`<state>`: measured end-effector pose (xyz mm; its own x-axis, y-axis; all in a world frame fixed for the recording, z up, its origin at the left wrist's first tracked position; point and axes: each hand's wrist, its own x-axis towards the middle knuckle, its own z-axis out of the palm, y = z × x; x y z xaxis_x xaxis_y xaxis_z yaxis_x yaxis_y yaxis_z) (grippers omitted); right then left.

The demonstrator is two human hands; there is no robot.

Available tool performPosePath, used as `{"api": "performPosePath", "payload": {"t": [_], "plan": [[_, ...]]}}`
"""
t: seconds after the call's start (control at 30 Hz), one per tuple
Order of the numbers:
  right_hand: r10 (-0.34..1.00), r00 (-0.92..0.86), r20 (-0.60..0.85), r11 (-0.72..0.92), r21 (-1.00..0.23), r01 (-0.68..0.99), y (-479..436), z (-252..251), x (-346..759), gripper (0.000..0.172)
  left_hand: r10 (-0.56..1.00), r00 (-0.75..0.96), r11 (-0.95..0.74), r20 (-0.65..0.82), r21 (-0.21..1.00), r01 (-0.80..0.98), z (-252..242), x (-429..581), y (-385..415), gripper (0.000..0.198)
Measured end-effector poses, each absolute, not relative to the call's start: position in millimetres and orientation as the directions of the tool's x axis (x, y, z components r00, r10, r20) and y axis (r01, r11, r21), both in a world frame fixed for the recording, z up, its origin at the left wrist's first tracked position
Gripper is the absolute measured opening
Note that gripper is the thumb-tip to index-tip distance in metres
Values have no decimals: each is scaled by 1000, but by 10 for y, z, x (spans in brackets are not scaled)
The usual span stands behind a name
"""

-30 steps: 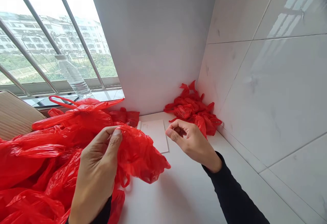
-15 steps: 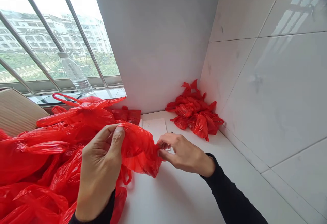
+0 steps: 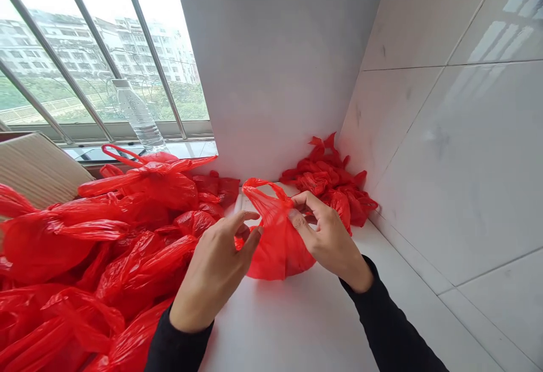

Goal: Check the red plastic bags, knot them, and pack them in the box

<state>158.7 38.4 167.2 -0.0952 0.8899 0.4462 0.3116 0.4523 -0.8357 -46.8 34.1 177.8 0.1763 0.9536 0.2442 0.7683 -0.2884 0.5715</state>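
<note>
A red plastic carrier bag (image 3: pixel 280 242) hangs in front of me over the white surface, its loop handle sticking up at the top left. My right hand (image 3: pixel 326 236) pinches the bag's gathered upper right edge between thumb and fingers. At the bag's left side is my left hand (image 3: pixel 224 264), thumb and index finger apart, the tips close to the plastic. Whether those tips touch the bag I cannot tell. What the bag contains, if anything, is hidden.
A large heap of red plastic bags (image 3: pixel 127 236) covers the left side. A smaller pile of red bags (image 3: pixel 326 174) lies in the far corner by the tiled wall (image 3: pixel 466 163). A water bottle (image 3: pixel 142 117) stands at the barred window, near a beige box (image 3: pixel 42 171).
The bag has turned upright, with its handle now showing on top. My left hand has let go of its edge and moved right, closer to my right hand. The view has shifted slightly.
</note>
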Motion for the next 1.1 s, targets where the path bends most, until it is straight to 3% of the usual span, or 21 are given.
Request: {"api": "performPosePath", "payload": {"t": [0.2,0.37,0.47,0.6,0.8,0.97,1.1], "plan": [[917,-32,398,387,-866,316,394,1681,1665,11,959,186,-273,214,521,809,1755,-503,389,25],[947,-45,317,315,-897,311,409,1675,1693,8,947,36,-252,320,668,700,1822,-530,396,29],[943,-104,316,333,-888,317,432,1662,1718,6,955,-40,-207,295,755,623,1883,-542,374,32],[925,-187,331,377,-865,333,444,1652,1744,4,972,79,-226,223,775,590,1894,-514,334,31],[931,-291,220,325,-865,384,409,1706,1824,27,948,189,-315,255,682,660,1833,-525,347,26],[927,-187,327,373,-862,343,399,1748,1911,36,886,2,-353,464,670,654,1850,-583,379,29],[900,-86,427,436,-877,202,371,1786,1951,27,893,-121,-284,434,750,597,1904,-567,333,31]]}}
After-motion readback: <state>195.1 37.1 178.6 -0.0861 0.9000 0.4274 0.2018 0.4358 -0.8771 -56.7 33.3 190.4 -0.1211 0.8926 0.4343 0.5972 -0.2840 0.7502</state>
